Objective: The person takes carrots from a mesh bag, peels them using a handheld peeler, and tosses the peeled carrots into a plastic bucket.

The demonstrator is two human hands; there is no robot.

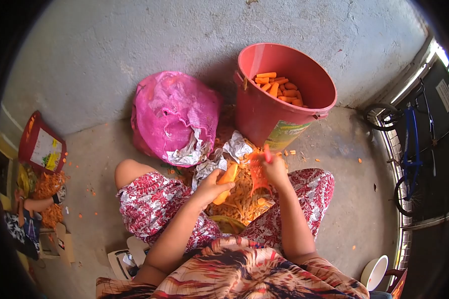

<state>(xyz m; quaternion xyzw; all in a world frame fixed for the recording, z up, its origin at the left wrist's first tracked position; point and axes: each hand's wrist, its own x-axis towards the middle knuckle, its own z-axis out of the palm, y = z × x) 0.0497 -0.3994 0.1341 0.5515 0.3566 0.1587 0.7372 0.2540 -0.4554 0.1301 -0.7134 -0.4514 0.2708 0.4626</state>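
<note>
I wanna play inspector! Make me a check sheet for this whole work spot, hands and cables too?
Surface: grey floor, orange scraps scattered on it.
Job's things: carrots in the big red bucket; pile of peelings between the legs; pink sack beside the bucket.
Clutter: crumpled paper by the peelings.
Left hand: holds an orange piece, likely a carrot.
Right hand: holds a red tool, perhaps a peeler; blurry.
Cables: nothing seen.
Surroundings: plain wall ahead; blue bicycle and white bowl on the right; another person's arm by a smaller red bucket on the left.
</note>
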